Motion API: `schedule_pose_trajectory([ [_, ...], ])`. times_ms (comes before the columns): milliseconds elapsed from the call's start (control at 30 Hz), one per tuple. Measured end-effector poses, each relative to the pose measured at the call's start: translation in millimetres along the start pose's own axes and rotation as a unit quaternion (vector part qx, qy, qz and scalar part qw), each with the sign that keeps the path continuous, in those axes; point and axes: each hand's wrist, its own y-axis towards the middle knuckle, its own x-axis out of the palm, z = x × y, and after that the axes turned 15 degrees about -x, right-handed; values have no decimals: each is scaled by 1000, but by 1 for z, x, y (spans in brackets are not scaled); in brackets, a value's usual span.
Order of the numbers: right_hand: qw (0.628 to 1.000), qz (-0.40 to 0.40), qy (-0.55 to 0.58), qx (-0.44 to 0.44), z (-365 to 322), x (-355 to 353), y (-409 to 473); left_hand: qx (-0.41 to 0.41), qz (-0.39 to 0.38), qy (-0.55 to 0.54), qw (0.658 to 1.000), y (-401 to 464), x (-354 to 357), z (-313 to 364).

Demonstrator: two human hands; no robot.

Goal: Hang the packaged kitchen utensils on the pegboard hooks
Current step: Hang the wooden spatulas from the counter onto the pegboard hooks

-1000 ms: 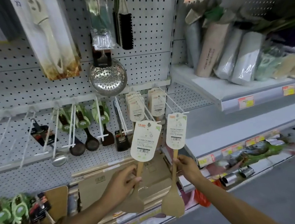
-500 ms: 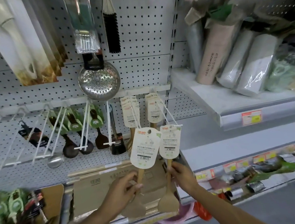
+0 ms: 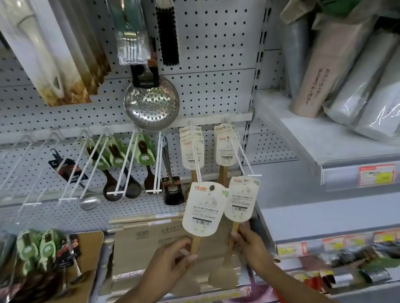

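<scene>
The left hand [image 3: 169, 258] is curled round the wooden handle of the left spatula [image 3: 203, 209], and the right hand [image 3: 250, 243] pinches the handle of the right spatula [image 3: 239, 199]. Both are held upright, blades down, with the card headers just in front of the lower pegboard [image 3: 213, 89]. The right card's punched hole sits at the tip of a white hook [image 3: 243, 159]; whether it is threaded on I cannot tell. The left card's hole is free, near the neighbouring hook [image 3: 195, 151], which already carries matching packs.

These look light and stiff: thin wood that will not flex, with a bendable card on top. Gripping mid-handle, as now, steers the hole well. The card could crease or tear if forced, so guide it gently.
</scene>
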Motion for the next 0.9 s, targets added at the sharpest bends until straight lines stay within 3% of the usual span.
schedule_pose_trajectory([
  [433, 999, -7, -45, 8, -7, -16, 42, -18, 10, 8, 1000, 1, 19, 8],
  [700, 989, 13, -145, 15, 11, -20, 118, -25, 28, 7, 999, -8, 11, 15],
  [900, 976, 27, -215, 12, 4, -13, 128, -30, 28, -3, 999, -10, 9, 7],
])
